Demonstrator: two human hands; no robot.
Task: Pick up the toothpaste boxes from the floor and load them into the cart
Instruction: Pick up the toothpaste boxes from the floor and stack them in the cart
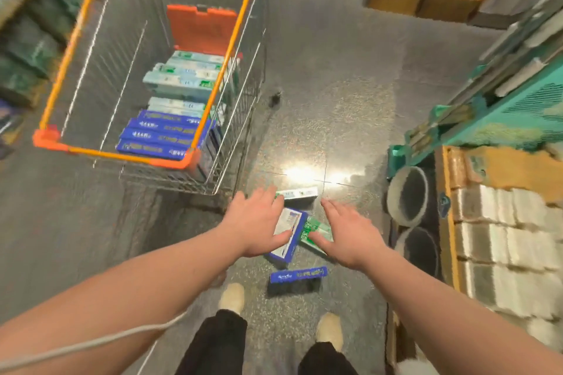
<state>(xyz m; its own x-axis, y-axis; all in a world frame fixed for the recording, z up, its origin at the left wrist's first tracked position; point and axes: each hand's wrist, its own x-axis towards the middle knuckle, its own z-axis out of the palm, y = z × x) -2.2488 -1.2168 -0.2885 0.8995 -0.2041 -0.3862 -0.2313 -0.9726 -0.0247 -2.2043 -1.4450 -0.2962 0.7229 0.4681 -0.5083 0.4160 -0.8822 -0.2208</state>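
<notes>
Left hand (259, 222) and right hand (350, 234), lower centre of frame: both have fingers straight and spread, grip nothing, and hang over a cluster of toothpaste boxes on the floor (335, 106). Between the hands lies a blue-and-white box (288, 236) with a green box (318, 230) just beside it. Above them is a pale box (300, 193), and below, set apart, a blue box (298, 274). Upper left: the cart (122, 156) holds a row of blue boxes (164, 134) and, farther up, pale boxes (185, 79). Judged progress: well past halfway, with four boxes visibly left on the floor and none yet lifted.
</notes>
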